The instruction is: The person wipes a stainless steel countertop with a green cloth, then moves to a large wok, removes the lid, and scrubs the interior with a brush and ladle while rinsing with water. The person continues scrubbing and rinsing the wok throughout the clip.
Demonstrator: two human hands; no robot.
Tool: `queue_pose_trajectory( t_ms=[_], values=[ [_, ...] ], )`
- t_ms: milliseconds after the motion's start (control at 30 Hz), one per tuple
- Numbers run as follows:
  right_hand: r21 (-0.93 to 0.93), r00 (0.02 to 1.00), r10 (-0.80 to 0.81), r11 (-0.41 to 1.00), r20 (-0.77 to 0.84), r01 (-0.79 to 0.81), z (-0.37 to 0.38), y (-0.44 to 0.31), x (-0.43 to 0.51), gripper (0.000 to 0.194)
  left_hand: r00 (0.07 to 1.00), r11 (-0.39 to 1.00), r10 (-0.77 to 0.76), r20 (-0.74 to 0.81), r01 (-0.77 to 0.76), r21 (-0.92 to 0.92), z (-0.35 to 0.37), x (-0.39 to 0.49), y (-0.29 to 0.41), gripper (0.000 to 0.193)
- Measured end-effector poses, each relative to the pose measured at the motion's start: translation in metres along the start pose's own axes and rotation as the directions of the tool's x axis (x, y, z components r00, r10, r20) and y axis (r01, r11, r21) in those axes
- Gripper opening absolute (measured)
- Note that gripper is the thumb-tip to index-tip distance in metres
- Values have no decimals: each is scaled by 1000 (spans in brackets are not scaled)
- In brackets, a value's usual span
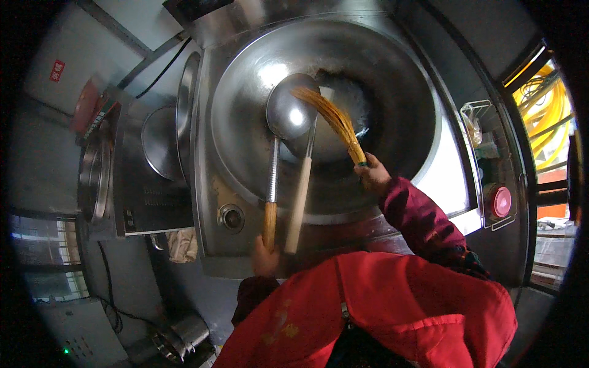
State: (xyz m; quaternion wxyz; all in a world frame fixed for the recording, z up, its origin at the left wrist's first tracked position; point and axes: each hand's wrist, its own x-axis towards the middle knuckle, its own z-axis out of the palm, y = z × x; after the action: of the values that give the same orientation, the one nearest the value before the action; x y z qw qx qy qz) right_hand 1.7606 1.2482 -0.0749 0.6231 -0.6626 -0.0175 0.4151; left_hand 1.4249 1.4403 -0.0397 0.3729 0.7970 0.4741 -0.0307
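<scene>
A very large metal wok (391, 106) is set into the steel stove before me. My left hand (266, 257) grips the wooden end of a big metal ladle (292, 110), whose round bowl is over the middle of the wok. In my right hand (373, 174) is the bound end of a straw whisk brush (338, 117); its bristle tips reach over the ladle bowl. Between my hands lies a second long tool with a pale wooden handle (299, 204). Its metal shaft runs into the wok, and its head is partly hidden behind the ladle bowl.
A steel drain cup (231, 218) is set in the stove's front left corner. Left of the stove stand round metal pans or lids (163, 142) and a hanging cloth (182, 246). A wire rack (499, 225) with a red-lidded container (501, 201) is at the right.
</scene>
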Motion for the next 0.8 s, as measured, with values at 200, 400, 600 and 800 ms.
queue_pose_trajectory(
  t_ms=[200,400,600,800],
  values=[
    [-145,980,-164,973,117,180,31,46,-16,77,999,999,34,-27,-33,38,0,-3,2,54],
    [-102,959,-284,954,-8,281,24,18,-16,72,961,949,-97,258,167,-266,-30,3,24,45],
    [169,987,76,981,141,-100,-1,-32,-78,66,966,910,-160,204,224,-348,-55,2,45,34],
    [-125,941,301,951,153,-284,13,-37,-81,64,980,934,-25,197,93,-345,-82,-13,61,36]
  ],
)
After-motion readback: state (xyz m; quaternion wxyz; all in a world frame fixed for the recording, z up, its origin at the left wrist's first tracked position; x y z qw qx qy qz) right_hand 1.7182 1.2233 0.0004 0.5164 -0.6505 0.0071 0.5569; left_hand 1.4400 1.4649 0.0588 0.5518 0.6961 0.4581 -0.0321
